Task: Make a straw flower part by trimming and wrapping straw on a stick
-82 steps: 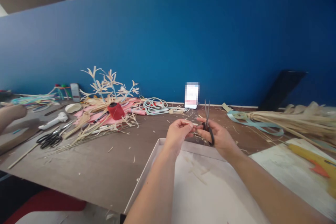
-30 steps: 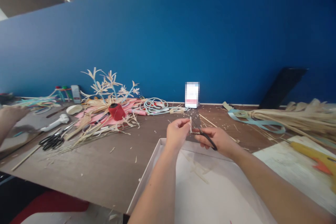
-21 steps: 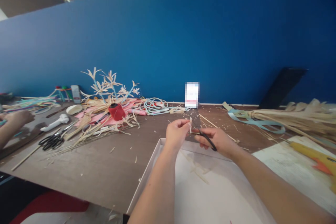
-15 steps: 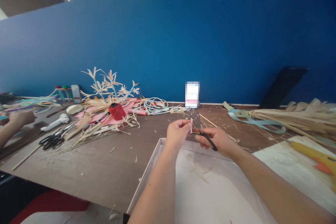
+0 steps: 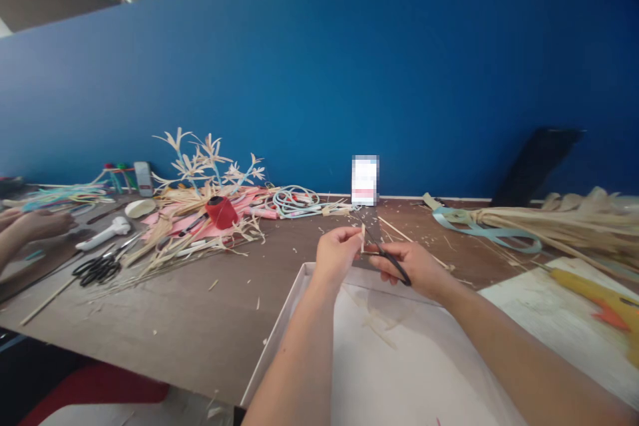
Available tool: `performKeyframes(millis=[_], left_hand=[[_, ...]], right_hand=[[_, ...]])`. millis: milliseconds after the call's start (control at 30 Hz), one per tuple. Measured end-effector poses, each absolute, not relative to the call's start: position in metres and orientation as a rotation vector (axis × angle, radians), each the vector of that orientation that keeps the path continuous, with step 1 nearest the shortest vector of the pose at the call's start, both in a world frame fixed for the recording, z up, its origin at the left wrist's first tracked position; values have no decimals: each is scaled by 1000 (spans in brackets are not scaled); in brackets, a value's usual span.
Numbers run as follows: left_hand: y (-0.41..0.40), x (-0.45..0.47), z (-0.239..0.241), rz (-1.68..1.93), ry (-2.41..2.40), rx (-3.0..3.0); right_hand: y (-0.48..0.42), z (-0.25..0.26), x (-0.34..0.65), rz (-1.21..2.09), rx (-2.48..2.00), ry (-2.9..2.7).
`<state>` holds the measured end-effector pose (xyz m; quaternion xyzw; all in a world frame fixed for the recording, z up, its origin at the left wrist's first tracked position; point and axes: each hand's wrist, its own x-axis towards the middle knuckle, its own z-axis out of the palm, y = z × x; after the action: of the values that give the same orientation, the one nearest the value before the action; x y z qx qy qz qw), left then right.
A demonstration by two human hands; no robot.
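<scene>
Pinched in the fingers of my left hand is a small pale strip of dried husk, held upright. My right hand is closed round the black handles of a pair of scissors. The scissor blades point up and left, right beside the strip; whether they touch it I cannot tell. Both hands are above the far edge of a shallow white box, where a few pale scraps lie.
Left stand husk flowers, a red thread spool and black-handled scissors. A lit phone leans on the blue partition. Right lie a husk bundle and a yellow glue gun. Another person's hands are at far left.
My hands, the strip and the scissors have barely moved. At far left, the other person's hands have shifted slightly, and a second hand shows there now.
</scene>
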<state>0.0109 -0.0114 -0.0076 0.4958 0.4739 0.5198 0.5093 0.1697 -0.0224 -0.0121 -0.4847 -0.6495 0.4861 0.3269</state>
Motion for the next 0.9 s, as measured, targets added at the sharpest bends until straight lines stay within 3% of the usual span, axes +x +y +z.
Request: performKeyframes(millis=[500, 900], left_hand=[[-9, 12, -10, 1262, 1108, 1194], [-10, 19, -17, 1054, 1022, 1303]], right_hand=[[-22, -6, 168, 1161, -1272, -1440], [-17, -11, 173, 1175, -1068, -1289]])
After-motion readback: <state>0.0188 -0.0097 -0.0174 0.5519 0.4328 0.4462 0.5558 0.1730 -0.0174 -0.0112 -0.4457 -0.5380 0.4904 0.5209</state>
